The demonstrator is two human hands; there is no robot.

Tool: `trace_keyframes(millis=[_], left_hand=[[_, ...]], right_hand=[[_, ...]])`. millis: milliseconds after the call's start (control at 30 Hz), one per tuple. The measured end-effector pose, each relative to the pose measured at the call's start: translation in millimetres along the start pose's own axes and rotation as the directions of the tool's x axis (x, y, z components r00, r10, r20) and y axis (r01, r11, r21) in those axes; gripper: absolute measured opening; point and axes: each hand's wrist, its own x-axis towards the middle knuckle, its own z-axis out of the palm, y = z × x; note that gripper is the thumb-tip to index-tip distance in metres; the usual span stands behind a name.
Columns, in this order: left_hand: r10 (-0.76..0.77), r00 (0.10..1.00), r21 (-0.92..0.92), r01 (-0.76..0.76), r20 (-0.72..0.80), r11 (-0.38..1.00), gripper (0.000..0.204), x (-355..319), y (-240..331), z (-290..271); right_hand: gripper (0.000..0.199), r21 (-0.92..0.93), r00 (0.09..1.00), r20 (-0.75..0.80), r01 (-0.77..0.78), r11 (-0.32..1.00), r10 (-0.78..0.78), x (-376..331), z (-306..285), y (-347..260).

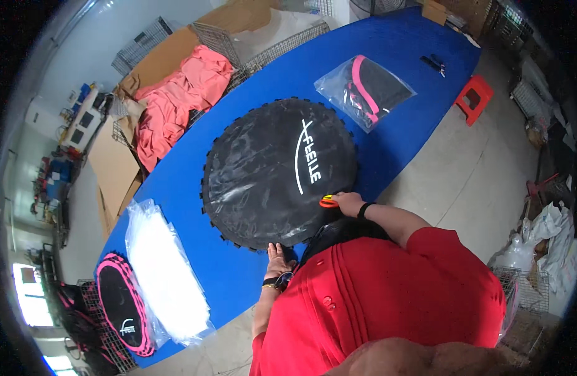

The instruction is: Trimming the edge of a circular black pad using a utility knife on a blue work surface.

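A large round black trampoline-style mat [269, 169] lies on the blue table, with small tabs around its rim and white lettering on its right part. At its near right edge my right hand [350, 204] is closed on scissors [329, 201] with orange and yellow handles; their blades are hidden. My left hand [278, 262] rests at the near edge of the mat, its fingers stretched out and fingertips touching the rim. Black material [345, 237] bunches between the mat and my body.
On the blue table [401, 50] lie a clear bag [370, 91] with a black and pink piece, a stack of clear plastic bags [166, 276], and pink-edged black mats [122, 307]. Pink fabric [185, 100] heaps beyond the far edge. A red stool [474, 100] stands at the right.
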Motion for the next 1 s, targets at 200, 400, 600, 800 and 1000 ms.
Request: trace_keyframes(millis=[200,400,600,800,1000], left_hand=[[-0.034,0.999,0.046,0.034,0.011,0.998,0.123,8,-2,8],[-0.094,0.992,0.135,0.083,0.079,0.987,0.117,24,-10,21],[-0.048,0.997,0.003,0.048,0.067,0.999,0.119,19,-21,20],[0.019,1.0,-0.018,-0.02,-0.017,1.0,0.109,17,-20,15],[-0.078,0.995,-0.022,0.08,0.068,0.997,0.111,22,-7,12]], right_hand=[[0.032,0.02,0.998,0.052,0.031,0.999,-0.032,0,-9,-1],[0.036,-0.026,0.995,0.096,0.03,0.999,-0.027,2,-10,-1],[0.034,-0.043,0.99,0.141,0.025,0.999,-0.019,5,-11,0],[0.034,-0.024,0.982,0.191,0.007,1.0,-0.002,8,-10,0],[0.036,-0.065,0.983,0.183,0.041,0.997,-0.029,10,-5,0]])
